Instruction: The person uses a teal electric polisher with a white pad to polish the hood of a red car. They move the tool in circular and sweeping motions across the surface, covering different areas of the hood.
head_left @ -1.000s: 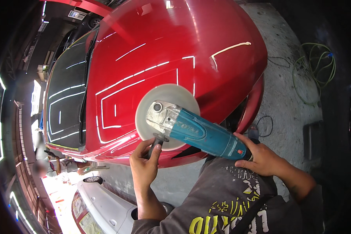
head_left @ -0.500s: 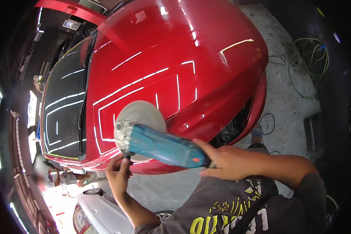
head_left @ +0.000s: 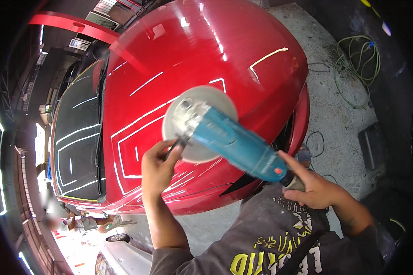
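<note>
A teal rotary polisher (head_left: 236,142) with a silver gear head lies over the glossy red car hood (head_left: 151,96). Its round off-white pad (head_left: 218,103) faces down at the paint; whether it touches cannot be made out. My left hand (head_left: 159,167) is closed round the short black side handle (head_left: 181,141) near the pad. Around the rear end of the body, by a small red-orange spot, my right hand (head_left: 307,183) is wrapped. Bright ceiling lights reflect in the hood beside the pad.
The dark windshield (head_left: 78,146) lies to the left. A coiled green hose (head_left: 369,75) rests on the grey floor at right, near a dark box (head_left: 371,146). A person (head_left: 80,223) and a silver car (head_left: 126,256) are at lower left. A red beam (head_left: 73,22) crosses the upper left.
The polisher has moved right and away from me across the hood, tilting more steeply. Both hands have travelled with it, still holding on. The view has shifted slightly.
</note>
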A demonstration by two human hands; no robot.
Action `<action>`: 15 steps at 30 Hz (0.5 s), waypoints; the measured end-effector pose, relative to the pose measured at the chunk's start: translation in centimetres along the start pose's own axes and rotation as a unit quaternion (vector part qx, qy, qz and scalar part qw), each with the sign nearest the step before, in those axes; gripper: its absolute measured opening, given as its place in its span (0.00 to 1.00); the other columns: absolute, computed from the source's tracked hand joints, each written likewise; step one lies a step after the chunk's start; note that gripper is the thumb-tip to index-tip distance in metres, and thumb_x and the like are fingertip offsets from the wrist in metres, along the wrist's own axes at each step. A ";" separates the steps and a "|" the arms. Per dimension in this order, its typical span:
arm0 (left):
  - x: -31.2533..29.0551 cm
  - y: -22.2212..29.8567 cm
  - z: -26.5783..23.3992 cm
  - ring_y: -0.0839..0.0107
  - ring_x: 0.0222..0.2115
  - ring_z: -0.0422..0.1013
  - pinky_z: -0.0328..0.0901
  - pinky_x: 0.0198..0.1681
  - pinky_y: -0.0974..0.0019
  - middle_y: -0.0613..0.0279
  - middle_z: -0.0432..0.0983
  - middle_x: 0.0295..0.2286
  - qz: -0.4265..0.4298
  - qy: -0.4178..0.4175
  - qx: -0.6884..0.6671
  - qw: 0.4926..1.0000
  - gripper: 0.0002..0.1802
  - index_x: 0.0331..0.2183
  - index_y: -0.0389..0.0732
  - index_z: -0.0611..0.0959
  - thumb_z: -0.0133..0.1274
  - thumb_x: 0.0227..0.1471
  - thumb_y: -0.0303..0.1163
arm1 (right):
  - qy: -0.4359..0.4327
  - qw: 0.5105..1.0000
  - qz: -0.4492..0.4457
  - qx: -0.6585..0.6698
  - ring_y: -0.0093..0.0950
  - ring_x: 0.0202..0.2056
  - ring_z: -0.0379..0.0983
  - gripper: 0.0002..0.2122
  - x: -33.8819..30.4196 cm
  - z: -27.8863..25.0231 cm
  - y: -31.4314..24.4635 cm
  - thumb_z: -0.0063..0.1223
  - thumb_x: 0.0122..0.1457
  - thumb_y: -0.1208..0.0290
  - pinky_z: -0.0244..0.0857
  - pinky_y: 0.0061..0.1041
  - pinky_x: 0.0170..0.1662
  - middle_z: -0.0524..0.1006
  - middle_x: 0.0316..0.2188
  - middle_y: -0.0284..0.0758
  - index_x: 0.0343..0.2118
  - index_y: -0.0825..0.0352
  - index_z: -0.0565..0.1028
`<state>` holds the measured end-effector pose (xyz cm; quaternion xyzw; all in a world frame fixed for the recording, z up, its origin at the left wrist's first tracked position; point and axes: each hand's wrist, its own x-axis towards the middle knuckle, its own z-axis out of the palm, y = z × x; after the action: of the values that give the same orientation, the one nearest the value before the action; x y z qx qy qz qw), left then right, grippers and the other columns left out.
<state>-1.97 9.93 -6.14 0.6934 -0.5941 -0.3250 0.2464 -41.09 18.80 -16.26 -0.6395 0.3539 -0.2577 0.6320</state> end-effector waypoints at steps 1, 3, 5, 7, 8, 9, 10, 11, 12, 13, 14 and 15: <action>0.9 1.2 1.2 0.83 0.20 0.67 0.59 0.22 0.74 0.62 0.81 0.23 0.018 -0.006 0.016 1.000 0.18 0.49 0.32 0.87 0.65 0.62 0.34 | -0.001 0.994 0.076 0.076 0.32 0.39 0.80 0.47 -1.0 -0.6 -0.5 0.60 0.68 0.65 0.75 0.33 0.46 0.76 0.59 0.48 0.80 0.54 0.36; 2.6 3.3 3.0 0.83 0.20 0.67 0.59 0.24 0.72 0.62 0.80 0.22 0.040 -0.024 0.032 0.998 0.19 0.49 0.32 0.88 0.66 0.61 0.35 | 0.015 0.978 0.136 0.161 0.18 0.25 0.69 0.47 -2.4 -1.3 0.3 0.60 0.68 0.68 0.72 0.23 0.31 0.75 0.56 0.42 0.80 0.54 0.36; 3.3 4.3 3.3 0.83 0.20 0.67 0.59 0.24 0.72 0.61 0.81 0.23 0.034 -0.032 0.050 0.998 0.19 0.48 0.32 0.88 0.65 0.62 0.35 | 0.019 0.975 0.123 0.182 0.17 0.24 0.69 0.47 -2.7 -1.4 1.1 0.60 0.69 0.68 0.72 0.24 0.31 0.75 0.57 0.41 0.80 0.54 0.36; 3.8 4.6 3.3 0.83 0.20 0.67 0.60 0.24 0.73 0.61 0.82 0.23 0.036 -0.041 0.064 0.996 0.18 0.48 0.32 0.88 0.65 0.62 0.35 | 0.013 0.975 0.128 0.182 0.21 0.29 0.73 0.46 -2.6 -1.6 0.7 0.59 0.69 0.66 0.73 0.26 0.37 0.73 0.60 0.43 0.80 0.55 0.37; 3.6 4.7 3.0 0.83 0.19 0.67 0.59 0.23 0.73 0.60 0.82 0.23 0.025 -0.036 0.065 0.997 0.18 0.48 0.32 0.88 0.65 0.62 0.35 | 0.003 0.976 0.138 0.170 0.25 0.33 0.76 0.46 -2.3 -1.8 0.0 0.59 0.70 0.65 0.75 0.28 0.42 0.72 0.62 0.44 0.80 0.56 0.37; 3.0 4.6 2.4 0.83 0.19 0.67 0.59 0.22 0.73 0.60 0.82 0.23 0.012 -0.026 0.068 0.997 0.18 0.48 0.32 0.88 0.65 0.62 0.35 | -0.012 0.977 0.145 0.158 0.28 0.38 0.80 0.46 -1.8 -1.9 -0.5 0.59 0.70 0.63 0.76 0.30 0.48 0.71 0.64 0.46 0.80 0.57 0.38; 2.6 4.6 2.0 0.83 0.18 0.67 0.59 0.22 0.74 0.59 0.83 0.23 0.000 -0.019 0.070 0.997 0.19 0.48 0.31 0.87 0.65 0.62 0.35 | -0.015 0.982 0.121 0.142 0.32 0.47 0.77 0.45 -1.5 -1.9 -0.4 0.59 0.70 0.62 0.71 0.32 0.55 0.68 0.67 0.48 0.79 0.58 0.38; 2.1 4.4 1.6 0.83 0.17 0.67 0.59 0.21 0.74 0.59 0.83 0.23 -0.008 -0.015 0.066 0.998 0.19 0.48 0.31 0.87 0.65 0.62 0.35 | -0.019 0.987 0.097 0.126 0.37 0.56 0.74 0.45 -1.2 -1.8 0.0 0.58 0.70 0.60 0.66 0.34 0.62 0.65 0.69 0.50 0.79 0.60 0.38; 1.6 4.1 1.3 0.83 0.17 0.67 0.59 0.21 0.74 0.58 0.84 0.23 -0.015 -0.010 0.062 0.998 0.19 0.49 0.31 0.87 0.65 0.63 0.35 | -0.026 0.988 0.087 0.125 0.39 0.63 0.66 0.45 -1.0 -1.8 -0.1 0.58 0.70 0.59 0.59 0.35 0.67 0.62 0.71 0.51 0.79 0.61 0.38; 1.2 3.7 0.9 0.83 0.16 0.67 0.59 0.20 0.74 0.58 0.84 0.24 -0.022 -0.005 0.057 0.998 0.19 0.49 0.31 0.86 0.64 0.63 0.35 | -0.033 0.989 0.076 0.124 0.41 0.70 0.57 0.45 -0.8 -1.9 -0.2 0.58 0.71 0.58 0.52 0.36 0.72 0.58 0.74 0.52 0.79 0.62 0.38; 0.9 3.4 0.6 0.84 0.16 0.66 0.59 0.20 0.75 0.58 0.84 0.24 -0.026 -0.004 0.053 0.998 0.19 0.49 0.31 0.86 0.64 0.63 0.35 | -0.040 0.989 0.066 0.123 0.43 0.77 0.49 0.45 -0.6 -1.9 -0.3 0.58 0.71 0.57 0.44 0.37 0.77 0.54 0.76 0.53 0.79 0.63 0.38; 0.5 2.9 0.3 0.84 0.16 0.66 0.59 0.20 0.75 0.58 0.84 0.24 -0.030 -0.001 0.048 0.998 0.19 0.49 0.31 0.86 0.64 0.63 0.35 | -0.049 0.989 0.059 0.124 0.43 0.77 0.50 0.45 -0.4 -1.9 -0.3 0.57 0.71 0.58 0.46 0.37 0.76 0.54 0.76 0.53 0.79 0.63 0.38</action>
<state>-4.06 8.92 -4.35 0.7217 -0.5880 -0.3042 0.2021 -42.75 17.92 -15.81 -0.5457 0.3248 -0.2301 0.7375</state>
